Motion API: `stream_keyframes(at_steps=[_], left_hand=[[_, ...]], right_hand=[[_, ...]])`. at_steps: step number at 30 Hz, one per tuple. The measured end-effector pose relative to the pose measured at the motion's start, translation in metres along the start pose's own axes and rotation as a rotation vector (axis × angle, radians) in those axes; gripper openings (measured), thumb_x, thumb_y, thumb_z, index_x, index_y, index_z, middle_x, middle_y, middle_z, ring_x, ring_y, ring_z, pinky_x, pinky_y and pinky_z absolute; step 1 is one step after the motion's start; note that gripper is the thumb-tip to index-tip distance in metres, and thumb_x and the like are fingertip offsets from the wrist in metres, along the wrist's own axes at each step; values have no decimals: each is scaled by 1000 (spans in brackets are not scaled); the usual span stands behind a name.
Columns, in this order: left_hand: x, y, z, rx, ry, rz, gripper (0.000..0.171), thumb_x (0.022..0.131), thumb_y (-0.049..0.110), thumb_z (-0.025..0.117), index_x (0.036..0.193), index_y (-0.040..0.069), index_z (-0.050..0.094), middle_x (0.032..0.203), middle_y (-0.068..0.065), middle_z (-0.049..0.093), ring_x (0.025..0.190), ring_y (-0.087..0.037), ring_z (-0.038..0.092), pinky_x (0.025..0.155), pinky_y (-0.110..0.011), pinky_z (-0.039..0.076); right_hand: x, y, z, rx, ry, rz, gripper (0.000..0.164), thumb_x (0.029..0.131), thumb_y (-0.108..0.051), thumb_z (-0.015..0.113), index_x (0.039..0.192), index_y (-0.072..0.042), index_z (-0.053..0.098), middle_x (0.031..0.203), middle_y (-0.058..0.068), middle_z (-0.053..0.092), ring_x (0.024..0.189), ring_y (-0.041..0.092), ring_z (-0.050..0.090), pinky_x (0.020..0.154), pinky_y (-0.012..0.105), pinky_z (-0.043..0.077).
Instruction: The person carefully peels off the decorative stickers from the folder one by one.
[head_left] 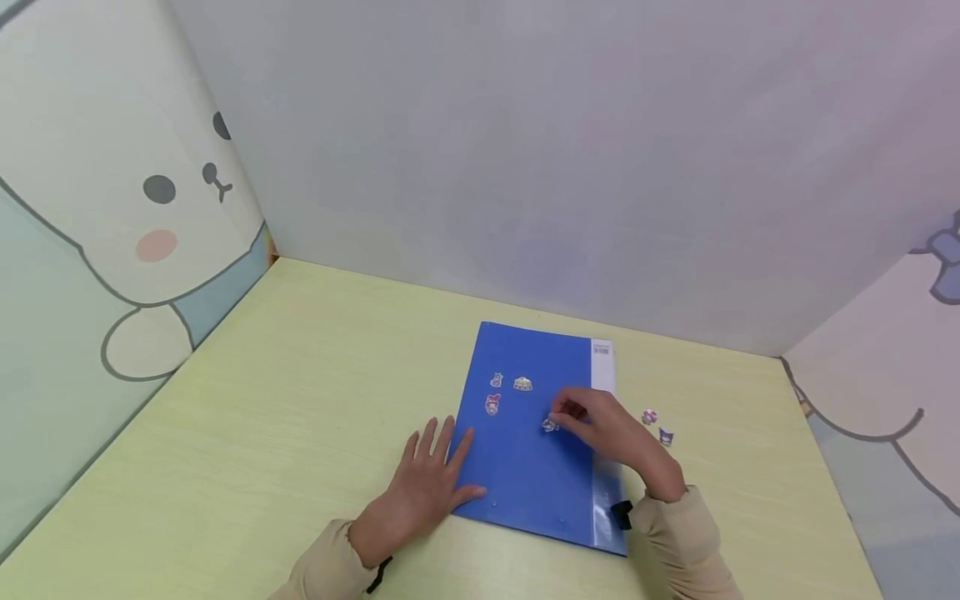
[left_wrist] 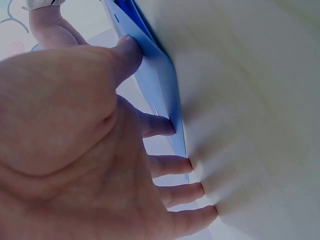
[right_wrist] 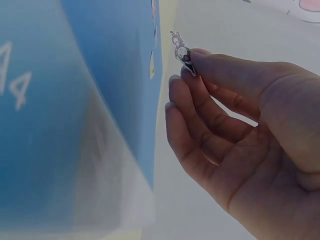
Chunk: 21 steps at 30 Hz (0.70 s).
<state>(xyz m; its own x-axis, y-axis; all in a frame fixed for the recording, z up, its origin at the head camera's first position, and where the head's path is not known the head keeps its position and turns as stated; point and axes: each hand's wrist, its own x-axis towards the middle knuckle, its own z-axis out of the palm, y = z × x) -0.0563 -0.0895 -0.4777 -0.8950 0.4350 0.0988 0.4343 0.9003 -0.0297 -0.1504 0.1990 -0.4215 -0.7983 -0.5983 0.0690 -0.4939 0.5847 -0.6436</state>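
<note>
Between thumb and index finger my right hand (head_left: 607, 425) pinches a small cartoon sticker (right_wrist: 182, 52), holding it over the right-centre part of a blue folder (head_left: 525, 467). My left hand (head_left: 423, 479) is spread flat at the folder's left edge, thumb and index finger on the cover, the other fingertips touching the table. Three stickers are on the folder's upper left: a small pale one (head_left: 497, 380), a yellowish one (head_left: 522, 383) and a pink-and-red one (head_left: 492, 404). In the right wrist view the folder (right_wrist: 40, 165) shows white "A4" lettering.
Two more stickers, one pink (head_left: 649, 416) and one purple (head_left: 666, 436), lie on the pale yellow table (head_left: 315, 375) to the right of the folder. A grey-white wall panel (head_left: 525, 167) rises behind, with cartoon-printed panels (head_left: 90, 208) at both sides.
</note>
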Motion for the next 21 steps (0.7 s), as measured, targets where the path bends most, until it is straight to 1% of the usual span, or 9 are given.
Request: stream_keyframes(at_steps=[4, 7, 10, 13, 14, 16, 18, 20, 21], left_hand=[[0, -1, 1, 2, 9, 5, 77, 94, 64, 60, 148, 10, 55, 146, -20, 51, 133, -43, 50, 102, -55, 48], [-1, -2, 2, -3, 19, 11, 77, 96, 66, 56, 149, 10, 53, 146, -21, 50, 133, -43, 50, 102, -55, 48], [-1, -2, 3, -6, 32, 16, 78, 96, 67, 54, 149, 10, 53, 146, -21, 50, 133, -43, 50, 102, -56, 48], [-1, -3, 5, -10, 37, 16, 78, 95, 66, 57, 149, 10, 53, 146, -21, 50, 133, -44, 50, 102, -57, 47], [-1, -3, 6, -6, 39, 18, 78, 94, 66, 60, 148, 10, 54, 146, -21, 51, 132, -44, 50, 101, -56, 48], [-1, -3, 7, 0, 41, 17, 78, 93, 65, 61, 148, 10, 54, 146, -21, 51, 132, -44, 51, 101, -56, 48], [0, -3, 4, 1, 38, 18, 78, 93, 65, 61, 148, 10, 54, 146, -21, 51, 132, -44, 51, 101, -56, 48], [-1, -1, -5, -12, 12, 13, 77, 94, 64, 61, 148, 10, 54, 146, -21, 51, 133, -43, 51, 102, -56, 48], [-1, -1, -7, -10, 8, 12, 77, 94, 64, 61, 148, 10, 54, 146, -21, 51, 133, -43, 51, 102, -56, 48]], right_hand=[[-3, 3, -1, 12, 7, 2, 6, 99, -11, 70, 97, -5, 68, 88, -4, 66, 79, 10, 59, 75, 27, 55], [-6, 5, -2, 23, 13, 2, 6, 98, -10, 71, 97, -6, 68, 87, -4, 65, 79, 10, 59, 74, 27, 55], [-9, 7, -4, 32, 16, -1, 7, 99, -11, 70, 96, -4, 68, 88, -4, 65, 79, 10, 60, 74, 27, 55], [-11, 9, -6, 29, 22, -1, 6, 98, -11, 71, 96, -5, 68, 87, -4, 66, 79, 9, 60, 74, 27, 55], [-12, 10, -7, 26, 25, 0, 5, 98, -10, 71, 96, -7, 68, 87, -4, 66, 79, 9, 59, 74, 27, 55], [-14, 11, -9, 25, 25, 3, 4, 97, -9, 71, 95, -8, 67, 87, -4, 66, 79, 9, 59, 73, 27, 54], [-16, 12, -12, 26, 19, 15, 5, 97, -8, 72, 95, -9, 67, 86, -2, 66, 78, 9, 59, 73, 27, 54], [-18, 14, -15, 36, 3, 39, 5, 98, -9, 71, 95, -8, 67, 87, -1, 66, 79, 10, 59, 73, 26, 54], [-20, 14, -17, 41, -5, 46, 5, 98, -10, 71, 95, -8, 67, 87, 0, 66, 79, 11, 59, 73, 26, 54]])
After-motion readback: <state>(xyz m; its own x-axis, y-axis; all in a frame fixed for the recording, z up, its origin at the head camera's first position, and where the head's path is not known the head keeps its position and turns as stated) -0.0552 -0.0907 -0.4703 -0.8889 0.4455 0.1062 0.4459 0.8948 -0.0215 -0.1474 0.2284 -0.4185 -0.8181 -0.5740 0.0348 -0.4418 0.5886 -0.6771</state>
